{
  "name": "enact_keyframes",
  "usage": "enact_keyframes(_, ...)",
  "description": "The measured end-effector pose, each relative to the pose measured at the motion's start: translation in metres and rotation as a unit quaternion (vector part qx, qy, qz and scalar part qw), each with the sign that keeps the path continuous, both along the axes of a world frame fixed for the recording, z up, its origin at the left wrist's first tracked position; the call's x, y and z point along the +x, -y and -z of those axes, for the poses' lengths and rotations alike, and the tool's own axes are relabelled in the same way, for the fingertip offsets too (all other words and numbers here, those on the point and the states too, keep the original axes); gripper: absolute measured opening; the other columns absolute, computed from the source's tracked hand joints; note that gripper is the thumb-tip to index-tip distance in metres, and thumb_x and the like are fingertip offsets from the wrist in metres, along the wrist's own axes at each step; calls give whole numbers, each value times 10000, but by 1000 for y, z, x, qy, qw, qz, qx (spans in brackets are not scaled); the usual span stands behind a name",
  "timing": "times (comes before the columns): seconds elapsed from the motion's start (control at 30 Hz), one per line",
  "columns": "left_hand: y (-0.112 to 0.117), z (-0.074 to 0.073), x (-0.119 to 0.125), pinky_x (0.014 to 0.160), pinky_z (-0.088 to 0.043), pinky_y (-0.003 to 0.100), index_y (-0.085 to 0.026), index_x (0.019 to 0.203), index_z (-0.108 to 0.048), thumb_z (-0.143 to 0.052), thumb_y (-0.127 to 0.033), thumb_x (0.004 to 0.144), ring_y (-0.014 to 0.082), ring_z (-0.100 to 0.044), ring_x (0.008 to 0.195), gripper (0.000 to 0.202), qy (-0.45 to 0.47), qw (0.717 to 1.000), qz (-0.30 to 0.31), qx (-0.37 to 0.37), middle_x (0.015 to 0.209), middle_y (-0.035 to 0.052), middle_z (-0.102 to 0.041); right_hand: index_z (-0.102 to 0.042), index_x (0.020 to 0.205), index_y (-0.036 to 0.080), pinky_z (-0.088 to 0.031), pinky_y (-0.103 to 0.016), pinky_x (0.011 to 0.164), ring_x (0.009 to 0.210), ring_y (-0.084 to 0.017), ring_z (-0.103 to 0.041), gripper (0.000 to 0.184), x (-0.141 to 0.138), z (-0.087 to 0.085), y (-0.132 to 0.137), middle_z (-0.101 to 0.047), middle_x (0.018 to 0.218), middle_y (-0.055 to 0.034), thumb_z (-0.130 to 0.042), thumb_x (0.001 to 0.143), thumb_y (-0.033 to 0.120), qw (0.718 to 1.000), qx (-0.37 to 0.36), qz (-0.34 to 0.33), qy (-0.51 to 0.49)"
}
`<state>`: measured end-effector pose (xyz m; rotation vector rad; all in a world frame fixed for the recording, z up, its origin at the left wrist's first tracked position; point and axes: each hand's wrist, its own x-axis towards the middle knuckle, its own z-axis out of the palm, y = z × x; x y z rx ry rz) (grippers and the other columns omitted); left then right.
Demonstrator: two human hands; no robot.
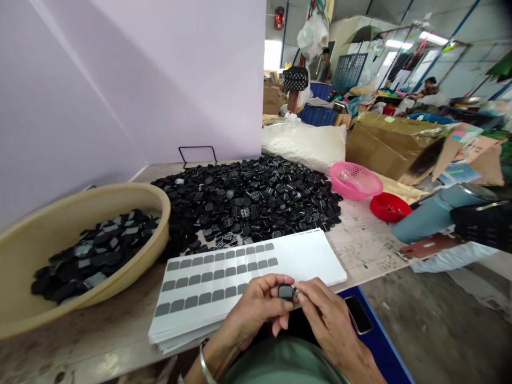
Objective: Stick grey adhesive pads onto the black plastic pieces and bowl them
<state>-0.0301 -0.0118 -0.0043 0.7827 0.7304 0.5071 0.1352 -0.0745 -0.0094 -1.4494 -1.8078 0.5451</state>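
My left hand holds a small black plastic piece with a grey face between thumb and fingers. At the right edge of that piece, the thumb and finger of my right hand are pinched together; what they grip is too small to make out. Just left of and behind my hands lies a stack of white sheets, the top one bearing rows of grey stickers. The right part of that sheet is bare white. Behind the sheets spreads a large heap of black plastic pieces.
On the left stands a cream basin with more black pieces inside. To the right are a pink basket, a red bowl, and a blue-grey bottle. A phone lies beside my right hand. Farther back are a cardboard box and people.
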Motion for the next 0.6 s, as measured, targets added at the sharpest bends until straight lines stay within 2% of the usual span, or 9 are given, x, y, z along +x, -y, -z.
enact_keyframes(0.3, -3, 3, -2, 367, -354, 152, -111, 1059, -601, -725, -189, 691, 75, -489, 354, 396, -3, 1000, 15, 15, 479, -18, -606, -589, 1110, 232, -473, -285, 694, 789, -162, -606, 266, 4, -3, -1, -603, 895, -42, -379, 962, 164, 999, -20, -15, 31)
enact_keyframes(0.43, -2, 5, 0, 361, -333, 152, -113, 1035, -601, -646, -346, 802, 72, -477, 353, 332, -5, 1000, 11, 28, 485, 1, -608, -584, 1110, 226, -470, -284, 700, 789, -166, -602, 264, 1, -3, -2, -603, 899, -49, -375, 962, 162, 998, -16, -21, 50)
enact_keyframes(0.6, -6, 5, -9, 335, -253, 157, -116, 974, -635, -574, -393, 844, 55, -381, 318, 311, -112, 987, -3, 112, 444, -18, -559, -588, 1068, 211, -454, -282, 702, 784, -174, -601, 261, -2, 2, -5, -596, 870, -46, -350, 965, 174, 994, -28, -15, 108)
